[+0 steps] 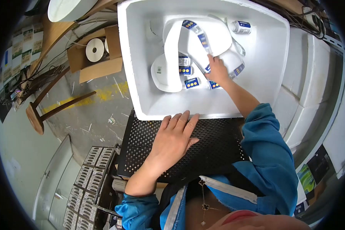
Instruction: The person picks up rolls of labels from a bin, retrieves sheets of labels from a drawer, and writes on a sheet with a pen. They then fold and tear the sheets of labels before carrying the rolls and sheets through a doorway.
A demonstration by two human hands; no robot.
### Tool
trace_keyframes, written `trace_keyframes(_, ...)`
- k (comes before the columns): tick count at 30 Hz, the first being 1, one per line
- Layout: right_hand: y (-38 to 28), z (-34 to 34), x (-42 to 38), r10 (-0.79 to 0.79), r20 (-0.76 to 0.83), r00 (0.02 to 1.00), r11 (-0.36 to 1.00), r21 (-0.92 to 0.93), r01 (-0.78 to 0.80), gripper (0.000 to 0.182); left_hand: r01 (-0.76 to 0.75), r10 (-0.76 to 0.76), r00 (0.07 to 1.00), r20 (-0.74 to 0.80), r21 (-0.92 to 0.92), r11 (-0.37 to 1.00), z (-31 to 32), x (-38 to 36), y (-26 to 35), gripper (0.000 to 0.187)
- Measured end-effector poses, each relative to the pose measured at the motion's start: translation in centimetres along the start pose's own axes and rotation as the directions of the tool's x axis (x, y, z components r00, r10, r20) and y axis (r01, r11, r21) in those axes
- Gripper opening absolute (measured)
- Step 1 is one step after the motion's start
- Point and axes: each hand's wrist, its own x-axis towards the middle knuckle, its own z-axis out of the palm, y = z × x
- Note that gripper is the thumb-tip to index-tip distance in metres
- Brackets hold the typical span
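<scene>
A large white foam box [142, 96] stands in front of me on a black perforated surface [214, 142]. In it lie looped white label strips [173, 53] with blue printed labels and several small white bottles with blue labels. One bottle [241, 27] is on its side at the far right. My right hand [219, 73] is inside the box, index finger and thumb closed around part of a blue-and-white label strip [203, 41]; its palm side is hidden. My left hand [172, 140] lies with fingers spread, its fingertips on the box's near rim.
On the left, an open cardboard box [101, 71] holds a roll of white labels [95, 50]. A wooden stool [36, 119] lies nearby on the grey floor. White foam boxes [306, 76] are stacked on the right. A rack of grey compartments [86, 180] stands at lower left.
</scene>
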Motion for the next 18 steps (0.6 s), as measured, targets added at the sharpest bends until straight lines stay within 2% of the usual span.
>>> trace_keyframes(1, -0.1, -0.7, -0.6, -0.001, 0.005, 1.0, 1.0, 0.007, 0.001, 0.077, 0.018, -0.018, 1.0, -0.007, 0.027, 0.999, 0.1, -0.1, -0.3, 0.06)
trace_keyframes(2, 0.0, -1.8, -1.3, -0.026, -0.098, 0.995, 0.959, 0.28, 0.053, 0.083, 0.033, -0.032, 0.999, -0.021, 0.054, 0.998, 0.1, -0.2, -0.5, 0.06)
trace_keyframes(3, -0.2, -3.3, -2.0, -0.029, -0.206, 0.978, 0.845, 0.518, 0.134, 0.089, 0.038, -0.036, 0.999, -0.03, 0.053, 0.998, -0.1, -0.1, -0.6, 0.06)
trace_keyframes(4, -0.6, -4.7, -3.1, -0.083, -0.224, 0.971, 0.573, 0.787, 0.23, 0.094, 0.045, -0.043, 0.998, -0.048, 0.045, 0.998, -0.4, -0.1, -0.6, 0.063)
trace_keyframes(5, -1.0, -6.2, -5.0, -0.124, -0.249, 0.961, 0.216, 0.938, 0.271, 0.098, 0.051, -0.049, 0.997, -0.062, 0.029, 0.998, -0.4, -0.1, -0.5, 0.065)
trace_keyframes(6, -2.1, -8.4, -7.1, -0.136, -0.273, 0.952, 0.182, 0.938, 0.295, 0.101, 0.053, -0.052, 0.997, -0.065, 0.013, 0.998, -0.2, -0.1, -0.4, 0.065)
trace_keyframes(7, -3.7, -10.8, -8.9, -0.148, -0.304, 0.941, 0.147, 0.934, 0.325, 0.103, 0.023, -0.036, 0.997, -0.074, -0.169, 0.985, -0.1, 0.0, -0.3, 0.072)
trace_keyframes(8, -5.5, -12.6, -10.4, -0.189, -0.319, 0.929, -0.052, 0.948, 0.315, 0.105, -0.008, -0.024, 0.996, -0.091, -0.336, 0.942, -0.2, 0.1, -0.2, 0.08)
trace_keyframes(9, -7.0, -13.8, -11.3, -0.229, -0.342, 0.911, -0.255, 0.925, 0.283, 0.107, -0.002, -0.034, 0.994, -0.105, -0.332, 0.943, -0.2, 0.2, 0.2, 0.08)
trace_keyframes(10, -7.5, -14.2, -11.6, -0.323, -0.388, 0.863, -0.282, 0.91, 0.304, 0.109, -0.019, -0.096, 0.98, -0.172, -0.568, 0.823, 0.1, 0.3, 0.6, 0.084)
trace_keyframes(11, -8.5, -14.8, -11.9, -0.383, -0.367, 0.848, -0.432, 0.882, 0.187, 0.106, -0.059, -0.171, 0.96, -0.221, -0.759, 0.649, 0.3, 0.3, 0.8, 0.089)
trace_keyframes(12, -9.1, -14.8, -12.4, -0.422, -0.302, 0.855, -0.551, 0.834, 0.023, 0.103, -0.087, -0.18, 0.937, -0.299, -0.7, 0.709, 0.7, 0.3, 0.3, 0.094)
trace_keyframes(13, -9.4, -14.8, -12.8, -0.467, -0.238, 0.851, -0.642, 0.754, -0.141, 0.1, -0.101, -0.19, 0.916, -0.352, -0.663, 0.742, 0.7, 0.4, -0.2, 0.091)
trace_keyframes(14, -9.3, -13.8, -12.8, -0.503, -0.244, 0.829, -0.633, 0.757, -0.161, 0.088, -0.117, -0.168, 0.91, -0.379, -0.623, 0.774, 0.5, 0.4, -0.5, 0.089)
trace_keyframes(15, -9.4, -13.2, -12.6, -0.51, -0.243, 0.826, -0.628, 0.761, -0.164, 0.088, -0.132, -0.143, 0.904, -0.402, -0.582, 0.802, 0.2, 0.4, -0.6, 0.088)
trace_keyframes(17, -9.7, -11.9, -12.2, -0.671, -0.305, 0.675, -0.717, 0.496, -0.489, 0.081, -0.14, -0.136, 0.898, -0.419, -0.564, 0.814, 0.1, 0.2, -0.2, 0.086)
trace_keyframes(18, -9.2, -9.0, -12.8, -0.69, -0.214, 0.692, -0.721, 0.288, -0.63, 0.078, -0.148, -0.121, 0.895, -0.429, -0.542, 0.827, 0.2, 0.2, 0.0, 0.084)
